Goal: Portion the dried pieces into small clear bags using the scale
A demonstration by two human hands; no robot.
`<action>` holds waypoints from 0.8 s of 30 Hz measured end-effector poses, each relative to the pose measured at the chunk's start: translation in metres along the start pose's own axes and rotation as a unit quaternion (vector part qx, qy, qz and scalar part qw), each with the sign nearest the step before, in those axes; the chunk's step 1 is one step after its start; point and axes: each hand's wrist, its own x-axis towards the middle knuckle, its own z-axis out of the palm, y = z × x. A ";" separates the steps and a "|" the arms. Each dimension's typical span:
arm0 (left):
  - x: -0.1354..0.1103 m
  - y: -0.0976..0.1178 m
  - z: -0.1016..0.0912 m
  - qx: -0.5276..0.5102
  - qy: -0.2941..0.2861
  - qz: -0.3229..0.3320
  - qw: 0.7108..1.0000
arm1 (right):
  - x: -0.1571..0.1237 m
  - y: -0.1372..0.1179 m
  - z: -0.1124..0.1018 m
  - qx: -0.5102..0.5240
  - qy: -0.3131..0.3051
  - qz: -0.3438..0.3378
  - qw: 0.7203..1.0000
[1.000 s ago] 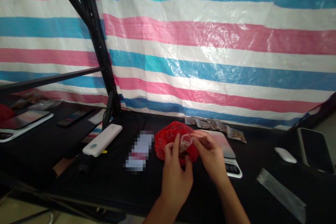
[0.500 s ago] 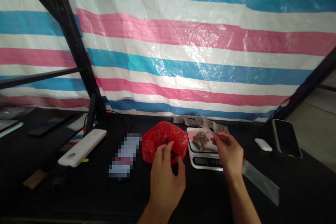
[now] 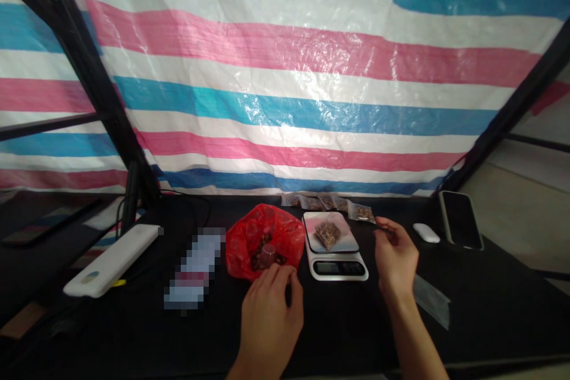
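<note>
At the near rim of a red plastic bag (image 3: 240, 243), my left hand (image 3: 272, 312) has its fingers closed together on the edge. Inside the open bag lie small brown pieces and a small clear cup (image 3: 268, 255), just beyond my fingertips. My right hand (image 3: 395, 258) is raised to the right of a white digital scale (image 3: 312, 267), its thumb and fingers pinched. What the pinch holds, if anything, I cannot make out. On the scale's plate lies a small clear bag of brown pieces (image 3: 328, 234). The last filled bag (image 3: 360, 212) of a row is just left of my right fingertips.
Several filled bags (image 3: 312, 203) line the back. A clear empty-looking plastic sleeve (image 3: 431, 301) lies by my right forearm. Rightward are a white case (image 3: 426, 233) and a phone (image 3: 461, 219). Leftward are a blurred-out phone (image 3: 195, 267) and a white power strip (image 3: 113, 261). Black frame posts flank a striped sheet (image 3: 289, 95).
My left hand has drawn back from over the red bag to its near rim, uncovering the clear cup. My right hand has moved off the scale to its right. The view has shifted rightward.
</note>
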 end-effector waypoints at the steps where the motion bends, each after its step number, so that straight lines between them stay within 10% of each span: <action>1: 0.000 0.001 0.000 -0.004 -0.007 -0.005 1.000 | 0.000 0.001 0.000 0.002 -0.003 0.006 1.000; 24: 0.006 0.014 0.001 -0.120 -0.127 -0.087 0.981 | 0.004 0.016 0.007 -0.063 -0.111 -0.030 0.991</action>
